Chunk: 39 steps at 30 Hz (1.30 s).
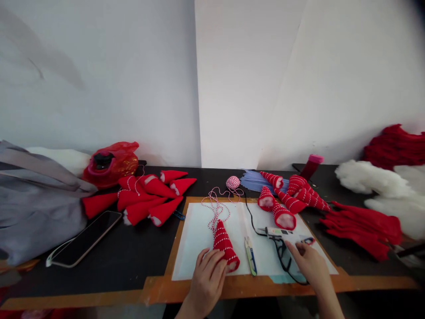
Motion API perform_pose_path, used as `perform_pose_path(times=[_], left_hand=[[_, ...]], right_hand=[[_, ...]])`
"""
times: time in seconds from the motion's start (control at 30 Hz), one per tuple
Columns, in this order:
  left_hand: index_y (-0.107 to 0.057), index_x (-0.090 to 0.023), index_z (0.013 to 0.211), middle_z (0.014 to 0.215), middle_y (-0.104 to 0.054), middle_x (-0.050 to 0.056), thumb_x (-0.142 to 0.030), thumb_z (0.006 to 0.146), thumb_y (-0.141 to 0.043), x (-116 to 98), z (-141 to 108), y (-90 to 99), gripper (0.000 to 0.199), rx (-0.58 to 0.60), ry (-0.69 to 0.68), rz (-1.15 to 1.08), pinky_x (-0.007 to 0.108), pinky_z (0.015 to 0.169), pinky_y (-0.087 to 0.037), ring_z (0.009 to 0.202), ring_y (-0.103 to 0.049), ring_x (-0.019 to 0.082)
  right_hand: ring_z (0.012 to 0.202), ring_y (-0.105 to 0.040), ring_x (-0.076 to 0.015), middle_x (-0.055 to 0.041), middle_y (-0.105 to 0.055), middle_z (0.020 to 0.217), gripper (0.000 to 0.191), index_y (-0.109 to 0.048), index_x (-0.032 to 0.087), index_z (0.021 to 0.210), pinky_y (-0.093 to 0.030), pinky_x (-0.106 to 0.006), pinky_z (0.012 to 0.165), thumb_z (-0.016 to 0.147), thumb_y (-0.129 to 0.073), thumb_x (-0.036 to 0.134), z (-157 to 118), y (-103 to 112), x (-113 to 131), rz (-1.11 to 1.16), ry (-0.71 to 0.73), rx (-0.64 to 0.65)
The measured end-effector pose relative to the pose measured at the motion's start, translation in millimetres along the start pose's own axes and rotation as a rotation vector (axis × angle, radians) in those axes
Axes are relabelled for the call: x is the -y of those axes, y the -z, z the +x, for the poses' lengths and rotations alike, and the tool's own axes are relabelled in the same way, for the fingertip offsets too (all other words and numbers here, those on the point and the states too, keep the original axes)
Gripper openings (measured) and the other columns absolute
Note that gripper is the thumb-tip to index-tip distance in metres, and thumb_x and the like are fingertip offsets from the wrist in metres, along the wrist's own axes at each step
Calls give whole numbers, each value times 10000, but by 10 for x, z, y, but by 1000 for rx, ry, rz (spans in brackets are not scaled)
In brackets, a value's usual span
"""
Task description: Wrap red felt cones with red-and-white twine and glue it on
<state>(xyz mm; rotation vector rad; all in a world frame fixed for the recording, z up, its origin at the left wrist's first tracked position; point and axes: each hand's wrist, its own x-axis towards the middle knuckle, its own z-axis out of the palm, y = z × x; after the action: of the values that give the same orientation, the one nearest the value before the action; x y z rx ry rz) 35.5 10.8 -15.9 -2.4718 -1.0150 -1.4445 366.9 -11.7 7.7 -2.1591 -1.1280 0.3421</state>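
Clock directions are read from the middle of the white sheet [195,239], with 12 o'clock at the wall. Nearest, at 6 o'clock, brown tape [245,289] edges the dark table [139,254]. At 7 to 8 o'clock, the left hand [207,274] lies with bent fingers over the lower side of the string-wound cone [224,243]; whether it pinches the cone cannot be told. The cone rests on the sheet at 8 o'clock, tip toward 11, stuffed open base toward 5. At 4 o'clock, the right hand [307,261] has its fingers curled at the back of the glue gun [280,232]; how tightly they close cannot be told. The gun lies at 3 o'clock, its nozzle toward 9. Between cone and gun lie the thread snips [250,256], blades toward 12. A phone [86,239] lies at 9 o'clock, beside a grey bag [40,217]; a red fabric pile [368,226] lies at 3. Farther off, plain red cones [146,208] are heaped at 10 o'clock, finished wound cones [284,218] at 1 to 2, and white stuffing [368,177] at 2. Loose striped string [214,199] and a string ball [233,182] lie near 11. The white wall [239,84] stands behind.
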Motion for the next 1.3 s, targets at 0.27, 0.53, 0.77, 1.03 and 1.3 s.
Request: perform_pose_path(times=[0.27,0.53,0.77,1.03,1.3], left_hand=[[-652,-176,991,916,-695,71,-69,907,-591,-13,8,28,150,-4,42,26,424,869,-492,864,-643,218],[-611,-173,972,819,-682,41,-82,924,-554,-88,-150,163,118,-78,189,90,359,766,-480,740,-637,191],[-631,-201,973,830,-716,19,-61,915,-560,-130,-293,237,167,-74,204,66,381,843,-450,770,-661,189],[-643,-196,1001,856,-740,37,-65,898,-562,-165,-336,220,185,-91,159,49,389,865,-460,802,-682,199],[-633,-197,995,847,-737,41,-54,889,-530,-177,-328,209,205,-101,146,46,380,855,-477,788,-686,195]], right_hand=[[804,-667,-240,-93,-663,1003,281,-660,233,1048,-552,-329,706,885,-528,420,-680,-626,537,-17,487,56],[780,-683,-293,-192,-673,951,471,-608,72,1259,-546,-410,725,912,-306,171,-777,-852,583,7,487,161],[816,-629,-226,-62,-692,848,466,-685,181,901,-496,-277,732,954,-433,569,-1163,-628,656,504,256,617],[525,-374,-107,48,-413,562,705,-545,174,712,-282,-235,505,741,-467,873,-1328,-890,917,682,49,846],[353,-204,-44,109,-354,463,732,-484,212,736,-129,-200,337,636,-492,937,-1326,-916,1072,724,-92,962]])
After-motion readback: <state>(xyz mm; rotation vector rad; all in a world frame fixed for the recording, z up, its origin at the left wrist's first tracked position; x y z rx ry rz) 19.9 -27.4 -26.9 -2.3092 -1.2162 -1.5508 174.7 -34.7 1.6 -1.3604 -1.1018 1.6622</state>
